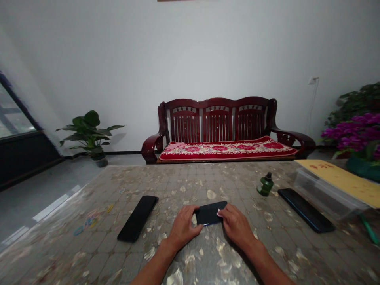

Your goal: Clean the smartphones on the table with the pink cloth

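A dark smartphone (208, 215) lies sideways in front of me, with its screen up. My left hand (184, 225) grips its left end between thumb and fingers. Over the right end of the screen, my right hand (237, 226) pinches a small whitish-pink piece (219, 213), perhaps a pad or wipe, that touches the glass. Most of this piece is hidden by the fingers. A second black smartphone (138, 218) rests on the table left of my hands. Farther right is another dark smartphone (305, 209), close to a small green bottle (265, 185) with a black cap.
A patterned cloth covers the table (166, 178). Colourful rubber bands (92, 219) lie at the left. On the right, a yellow booklet (341, 178) tops a clear plastic box (323, 194), near a green pen-like stick (369, 228) and purple flowers (356, 130). A wooden bench (216, 122) stands beyond.
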A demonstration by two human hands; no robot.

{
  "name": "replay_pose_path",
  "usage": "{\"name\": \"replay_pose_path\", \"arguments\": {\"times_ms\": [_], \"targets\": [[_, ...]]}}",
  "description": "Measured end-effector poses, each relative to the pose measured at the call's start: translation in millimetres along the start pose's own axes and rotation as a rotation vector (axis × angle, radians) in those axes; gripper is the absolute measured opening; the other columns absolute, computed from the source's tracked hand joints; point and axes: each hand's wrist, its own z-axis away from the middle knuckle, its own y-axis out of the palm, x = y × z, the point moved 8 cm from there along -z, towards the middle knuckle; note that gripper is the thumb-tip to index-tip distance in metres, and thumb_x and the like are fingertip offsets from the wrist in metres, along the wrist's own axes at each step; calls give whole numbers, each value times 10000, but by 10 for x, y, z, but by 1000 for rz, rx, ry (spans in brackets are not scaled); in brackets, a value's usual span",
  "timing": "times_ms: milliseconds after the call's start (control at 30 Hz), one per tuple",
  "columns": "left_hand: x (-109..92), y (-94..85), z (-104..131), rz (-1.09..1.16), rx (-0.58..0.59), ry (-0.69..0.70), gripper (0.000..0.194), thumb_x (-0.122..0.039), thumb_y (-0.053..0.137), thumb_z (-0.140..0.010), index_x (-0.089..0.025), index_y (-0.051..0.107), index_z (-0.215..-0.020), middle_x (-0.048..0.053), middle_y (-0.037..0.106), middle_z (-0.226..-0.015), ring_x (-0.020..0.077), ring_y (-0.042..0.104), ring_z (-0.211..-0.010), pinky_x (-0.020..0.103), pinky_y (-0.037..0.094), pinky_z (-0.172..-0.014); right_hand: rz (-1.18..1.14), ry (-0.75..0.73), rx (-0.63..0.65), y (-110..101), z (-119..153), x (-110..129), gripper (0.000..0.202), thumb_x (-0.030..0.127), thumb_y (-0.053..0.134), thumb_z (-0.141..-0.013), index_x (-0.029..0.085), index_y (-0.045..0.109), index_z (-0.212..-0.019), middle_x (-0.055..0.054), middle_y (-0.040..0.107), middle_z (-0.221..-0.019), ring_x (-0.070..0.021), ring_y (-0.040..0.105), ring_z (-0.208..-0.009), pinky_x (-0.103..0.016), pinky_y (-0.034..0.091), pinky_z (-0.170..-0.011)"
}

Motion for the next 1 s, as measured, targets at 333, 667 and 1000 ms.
{"name": "replay_pose_path", "arguments": {"times_ms": [333, 667, 1000], "targets": [[14, 9, 0, -3, 12, -12, 508, -164, 716, -663, -192, 614, -1160, 95, 678, -1136, 291, 622, -1071, 445, 483, -980, 98, 115, -60, -83, 3, -236, 293, 42, 490, -864, 199, 727, -935, -72, 644, -900, -221, 603, -932, -293, 446, -815], [18, 10, 8, -6, -2, -11, 501, -164, 722, -668, -205, 613, -1156, 82, 681, -1111, 280, 624, -1044, 438, 494, -958, 37, -48, -66, 2, 10, 9, 317, 28, 496, -850, 219, 720, -967, -55, 640, -904, -198, 592, -894, -278, 452, -804], [29, -1, -7, 11, 8, -25, 540, -176, 741, -660, -215, 613, -1184, 84, 685, -1119, 285, 625, -1051, 437, 498, -958, 54, -77, -88, 20, 7, 72, 304, 52, 494, -912, 222, 728, -1006, -53, 637, -906, -199, 577, -883, -278, 441, -786]]}}
